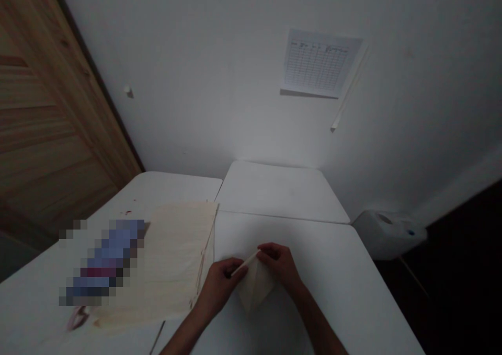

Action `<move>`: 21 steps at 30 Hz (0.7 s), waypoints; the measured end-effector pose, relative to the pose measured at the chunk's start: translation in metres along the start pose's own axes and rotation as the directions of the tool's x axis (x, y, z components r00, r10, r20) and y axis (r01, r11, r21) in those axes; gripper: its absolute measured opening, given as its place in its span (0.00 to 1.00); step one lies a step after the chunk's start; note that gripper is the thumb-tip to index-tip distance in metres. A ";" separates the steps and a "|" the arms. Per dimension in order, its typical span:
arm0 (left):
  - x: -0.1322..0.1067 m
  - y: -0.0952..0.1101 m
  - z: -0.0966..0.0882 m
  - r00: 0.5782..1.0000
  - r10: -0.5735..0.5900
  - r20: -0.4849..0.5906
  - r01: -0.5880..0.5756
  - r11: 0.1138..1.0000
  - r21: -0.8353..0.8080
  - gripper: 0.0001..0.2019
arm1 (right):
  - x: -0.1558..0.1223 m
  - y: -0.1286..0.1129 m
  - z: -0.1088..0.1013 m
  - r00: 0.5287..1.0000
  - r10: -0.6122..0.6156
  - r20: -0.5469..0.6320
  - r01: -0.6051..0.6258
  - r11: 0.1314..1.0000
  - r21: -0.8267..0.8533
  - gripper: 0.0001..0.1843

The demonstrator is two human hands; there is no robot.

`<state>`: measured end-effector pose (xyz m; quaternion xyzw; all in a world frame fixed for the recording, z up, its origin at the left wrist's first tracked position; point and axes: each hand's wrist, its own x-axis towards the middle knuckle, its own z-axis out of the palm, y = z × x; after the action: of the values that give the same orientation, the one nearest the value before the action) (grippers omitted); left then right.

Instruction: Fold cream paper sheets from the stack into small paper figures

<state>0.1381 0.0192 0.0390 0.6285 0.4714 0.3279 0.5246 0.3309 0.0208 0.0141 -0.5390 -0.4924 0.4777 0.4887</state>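
Observation:
Between my two hands is a cream folded sheet (254, 287), thin and cloth-like, hanging down to a pointed lower corner over the white table. My left hand (225, 279) pinches the lower left end of its slanting, rolled-looking upper edge between thumb and fingers. At the upper right end of that edge, my right hand (277, 262) has its fingertips closed on the sheet. Beside my left hand lies a flat pile of larger cream sheets (176, 255), with loose, uneven edges facing me. I cannot tell whether the material is cloth or paper.
White tables (314, 240) stand pushed together against the wall, with seams between them. A blurred-out blue item (105, 255) and a pinkish loop (78, 317) lie left of the pile. A white container (388, 235) stands beyond the right edge. A printed sheet (319, 65) hangs on the wall.

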 end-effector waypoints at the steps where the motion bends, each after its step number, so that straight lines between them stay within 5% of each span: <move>1: -0.001 -0.001 0.000 1.000 -0.006 0.003 0.006 1.000 -0.014 0.13 | 0.000 0.000 0.000 1.000 0.002 0.004 -0.002 1.000 0.001 0.22; 15: -0.007 0.001 0.002 0.999 -0.043 -0.017 0.043 0.999 0.002 0.16 | -0.004 -0.010 0.002 0.999 -0.024 -0.025 0.022 0.997 -0.071 0.13; 21: -0.007 -0.004 0.004 0.997 -0.073 0.030 0.074 0.997 -0.031 0.19 | -0.002 -0.007 0.004 0.997 -0.028 -0.068 0.021 0.995 -0.098 0.23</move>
<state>0.1385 0.0110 0.0345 0.6066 0.4815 0.3069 0.5531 0.3259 0.0189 0.0209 -0.5724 -0.5044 0.4279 0.4845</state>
